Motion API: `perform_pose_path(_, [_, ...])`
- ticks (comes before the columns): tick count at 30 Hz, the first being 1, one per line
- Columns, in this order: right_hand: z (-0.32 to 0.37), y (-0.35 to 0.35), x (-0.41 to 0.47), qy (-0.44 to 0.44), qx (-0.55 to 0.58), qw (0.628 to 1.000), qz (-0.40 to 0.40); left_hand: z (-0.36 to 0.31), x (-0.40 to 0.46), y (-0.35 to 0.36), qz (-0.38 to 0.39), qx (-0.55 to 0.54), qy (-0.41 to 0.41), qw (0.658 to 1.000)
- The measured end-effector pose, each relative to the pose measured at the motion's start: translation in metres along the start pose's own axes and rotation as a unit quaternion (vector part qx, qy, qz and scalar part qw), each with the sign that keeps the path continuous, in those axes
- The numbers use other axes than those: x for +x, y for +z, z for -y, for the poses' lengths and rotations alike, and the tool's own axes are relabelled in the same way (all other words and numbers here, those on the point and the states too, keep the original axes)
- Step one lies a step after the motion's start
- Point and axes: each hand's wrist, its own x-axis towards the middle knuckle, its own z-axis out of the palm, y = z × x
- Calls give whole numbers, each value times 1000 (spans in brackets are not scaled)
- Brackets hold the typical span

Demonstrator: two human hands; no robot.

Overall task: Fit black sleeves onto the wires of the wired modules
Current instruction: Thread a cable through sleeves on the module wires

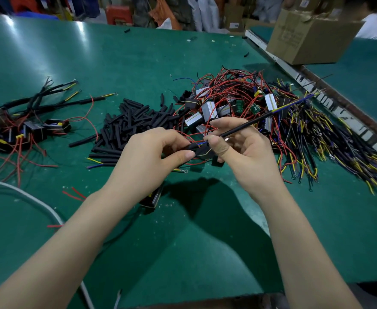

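Green surface [138, 63] carries everything. Cardboard box [310, 34] far beyond grip, right. Tangle of unsleeved modules [227, 101] just beyond grip. Loose sleeve pile [134, 123] left of it. Finished batch [22, 126] well left. Left hand [151, 152] grip clamped on module [205, 152], thumb and fingers pinching. Right hand [238, 143] grip pinching black sleeve [245, 126] on module's wires; blue-yellow wire ends [294, 103] protrude beyond.
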Motion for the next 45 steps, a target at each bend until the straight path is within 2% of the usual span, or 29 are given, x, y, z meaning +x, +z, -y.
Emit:
perform_pose_path(4, [1, 2, 0, 29, 18, 999, 7, -10, 5, 2, 5, 18, 21, 1000])
perform_pose_path(10, [3, 3, 2, 97, 43, 992, -61, -8, 6, 6, -2, -61, -26, 998])
perform_pose_path(13, [0, 2, 1, 82, 15, 995, -58, -7, 7, 9, -10, -59, -28, 998])
perform_pose_path(17, [0, 1, 2, 75, 56, 992, -79, -6, 10, 13, -18, -64, -25, 998])
perform_pose_path(21, [-4, 0, 5, 112, 101, 982, -117, 1, 7, 4, 30, -45, -36, 998])
perform_pose_path(25, [-5, 0, 5, 95, 86, 984, -119, 2, 1, 2, 70, 57, 18, 996])
perform_pose_path(29, [-7, 2, 4, 80, 54, 988, -120, -4, -1, 13, 73, 209, 36, 974])
perform_pose_path(32, [-9, 4, 4, 78, 30, 989, -121, -3, -3, 20, 48, 229, 18, 972])
perform_pose_path(37, [-11, 12, 2, 64, 35, 995, -68, -1, -9, 10, 1, 170, 16, 985])
perform_pose_path(41, [-11, 26, 2, 62, 17, 998, 7, 6, -5, -27, -51, 92, 18, 994])
perform_pose_path(45, [-3, 40, 9, 56, -10, 997, 55, 10, -3, -73, -111, 82, 15, 990])
